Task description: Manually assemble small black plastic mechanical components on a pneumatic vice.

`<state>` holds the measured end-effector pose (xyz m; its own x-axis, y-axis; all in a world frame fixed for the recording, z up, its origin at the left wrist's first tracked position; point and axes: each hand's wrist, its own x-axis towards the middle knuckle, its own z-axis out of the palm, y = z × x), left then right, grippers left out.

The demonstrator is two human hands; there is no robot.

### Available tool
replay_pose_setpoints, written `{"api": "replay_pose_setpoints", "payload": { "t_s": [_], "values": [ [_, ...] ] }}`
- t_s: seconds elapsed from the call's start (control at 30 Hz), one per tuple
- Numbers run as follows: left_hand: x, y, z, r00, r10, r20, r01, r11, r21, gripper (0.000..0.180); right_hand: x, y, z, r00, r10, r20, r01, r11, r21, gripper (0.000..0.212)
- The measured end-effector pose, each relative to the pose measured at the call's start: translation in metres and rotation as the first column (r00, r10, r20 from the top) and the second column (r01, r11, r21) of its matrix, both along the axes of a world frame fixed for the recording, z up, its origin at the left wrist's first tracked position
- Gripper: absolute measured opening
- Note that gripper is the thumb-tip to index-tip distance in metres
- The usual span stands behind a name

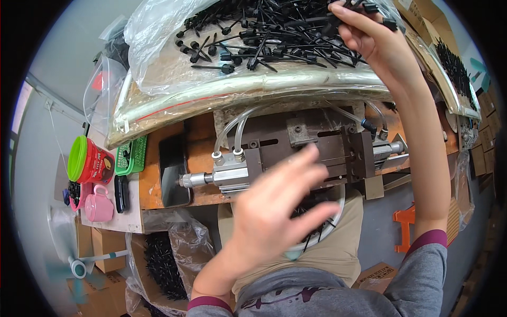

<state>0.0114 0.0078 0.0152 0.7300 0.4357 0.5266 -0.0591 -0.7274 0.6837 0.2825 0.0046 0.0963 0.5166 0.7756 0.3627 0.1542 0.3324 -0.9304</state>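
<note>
My left hand (274, 211), blurred by motion, is above the front of a metal clamping fixture (301, 153). Its fingers are stretched out and the thumb stands apart, with nothing visible in it. Up at the far right, my right hand (364, 29) is over a heap of black plastic rods with knobbed heads (259, 50). Its fingers are curled around a few black rods (390, 24), whose heads stick out past the hand; the grip is partly hidden. Below my left hand, a round white-rimmed container (338, 222) in my lap holds more black rods.
Air hoses (241, 127) and cylinders (232, 177) flank the fixture. On the left are a phone (174, 169), a green basket (132, 156), a red tub (97, 164) and a pink mug (99, 205). A lined box of black parts (166, 264) stands below. An orange stool (405, 224) is at right.
</note>
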Motion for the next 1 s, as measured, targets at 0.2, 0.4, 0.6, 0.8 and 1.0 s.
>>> {"api": "replay_pose_setpoints", "payload": {
  "t_s": [0.2,0.4,0.6,0.8,1.0],
  "values": [
    [0.026,0.035,0.017,0.948,0.093,0.303,0.103,0.815,-0.570,0.060,-0.054,-0.034,-0.028,0.891,0.331,-0.311,-0.353,0.936,-0.015,0.014],
    [0.036,0.022,0.005,0.877,0.265,0.400,-0.227,0.964,-0.140,0.050,-0.094,-0.048,-0.056,0.828,0.252,-0.501,-0.297,0.955,-0.011,0.016],
    [0.013,0.023,0.012,0.966,0.181,0.182,-0.251,0.817,0.520,0.039,-0.096,-0.062,-0.064,0.775,0.280,-0.566,-0.372,0.927,-0.050,0.018],
    [-0.007,0.008,0.016,0.987,0.078,0.139,-0.123,0.928,0.353,0.036,-0.085,-0.068,-0.052,0.803,0.236,-0.548,-0.314,0.948,-0.052,0.019],
    [-0.011,-0.016,-0.003,0.997,0.061,0.055,-0.065,0.994,0.090,0.033,-0.053,-0.057,-0.046,0.988,-0.152,0.017,0.150,0.986,0.068,0.016]
  ]
}}
